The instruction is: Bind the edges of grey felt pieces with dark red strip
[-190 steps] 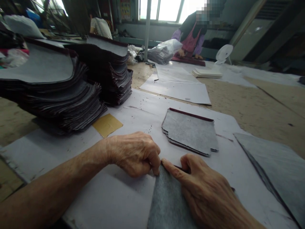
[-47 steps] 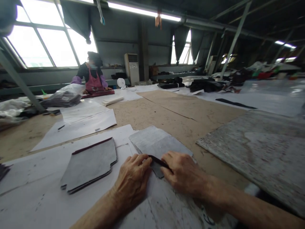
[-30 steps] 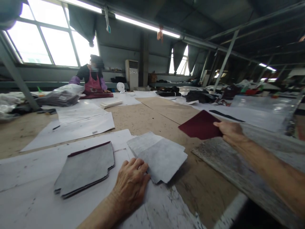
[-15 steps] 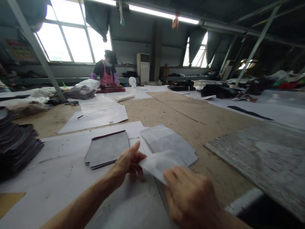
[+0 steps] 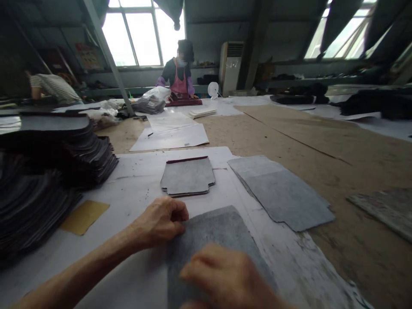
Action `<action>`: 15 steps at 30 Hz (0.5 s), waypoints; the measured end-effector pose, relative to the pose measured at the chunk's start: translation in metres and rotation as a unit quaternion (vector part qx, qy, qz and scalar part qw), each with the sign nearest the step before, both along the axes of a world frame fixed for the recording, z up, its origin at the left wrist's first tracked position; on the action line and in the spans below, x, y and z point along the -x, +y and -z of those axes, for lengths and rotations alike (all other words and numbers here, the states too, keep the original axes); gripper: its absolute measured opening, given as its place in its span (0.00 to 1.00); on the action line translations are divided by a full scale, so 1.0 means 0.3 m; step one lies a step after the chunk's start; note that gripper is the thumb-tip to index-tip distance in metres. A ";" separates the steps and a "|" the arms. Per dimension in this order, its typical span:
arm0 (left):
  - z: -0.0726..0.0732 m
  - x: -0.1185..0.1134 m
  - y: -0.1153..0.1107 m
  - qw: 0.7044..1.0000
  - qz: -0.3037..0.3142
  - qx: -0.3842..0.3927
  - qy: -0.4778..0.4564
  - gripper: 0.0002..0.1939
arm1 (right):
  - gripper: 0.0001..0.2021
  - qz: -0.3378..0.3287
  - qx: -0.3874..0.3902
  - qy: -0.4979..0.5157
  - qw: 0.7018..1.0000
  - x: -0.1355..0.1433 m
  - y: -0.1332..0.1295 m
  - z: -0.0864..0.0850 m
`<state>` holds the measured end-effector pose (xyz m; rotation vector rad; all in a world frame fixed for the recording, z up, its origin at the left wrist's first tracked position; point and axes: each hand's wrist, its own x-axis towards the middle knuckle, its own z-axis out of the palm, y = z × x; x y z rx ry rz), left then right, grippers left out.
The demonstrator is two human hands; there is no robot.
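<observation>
A grey fabric-like panel (image 5: 222, 231) lies right in front of me on white paper. At its upper left corner my left hand (image 5: 165, 221) is closed, thumb and fingers pinching the edge. Over the panel's lower part is my right hand (image 5: 225, 274), blurred, with its fingers curled together; whatever they hold is hidden. Beyond my left hand rests a small stack of notched grey pieces (image 5: 188, 176) with a dark red strip along the far edge. To the right sits a fanned stack of larger grey panels (image 5: 280, 193).
Tall piles of dark pieces (image 5: 67, 150) stand at the left, near a tan card (image 5: 84, 217). White sheets (image 5: 170, 136) lie farther back. A rough grey board (image 5: 386, 210) is at the right. Across the table, a person in a pink apron (image 5: 179, 81) works near a white fan (image 5: 213, 89).
The view has turned right to left, bringing the dark piles further in. The pale sheet that both hands held raised is no longer seen lifted; the hands are now lower, at a flat grey panel.
</observation>
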<state>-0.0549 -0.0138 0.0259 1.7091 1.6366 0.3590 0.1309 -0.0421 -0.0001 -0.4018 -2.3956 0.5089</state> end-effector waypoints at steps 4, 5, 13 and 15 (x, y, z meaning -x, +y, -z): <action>-0.014 0.053 0.009 0.998 0.059 0.012 0.001 0.06 | 0.13 0.148 -0.009 -0.109 0.983 -0.069 0.202 -0.082; -0.019 0.059 0.015 0.997 0.071 0.009 0.018 0.06 | 0.15 0.143 -0.011 -0.160 0.977 -0.075 0.242 -0.087; -0.028 0.074 0.047 0.994 0.081 -0.068 0.031 0.22 | 0.11 0.117 0.000 -0.273 0.955 -0.056 0.312 -0.061; -0.033 0.106 0.060 0.995 0.090 -0.030 -0.017 0.19 | 0.11 0.125 0.018 -0.259 0.957 -0.063 0.310 -0.059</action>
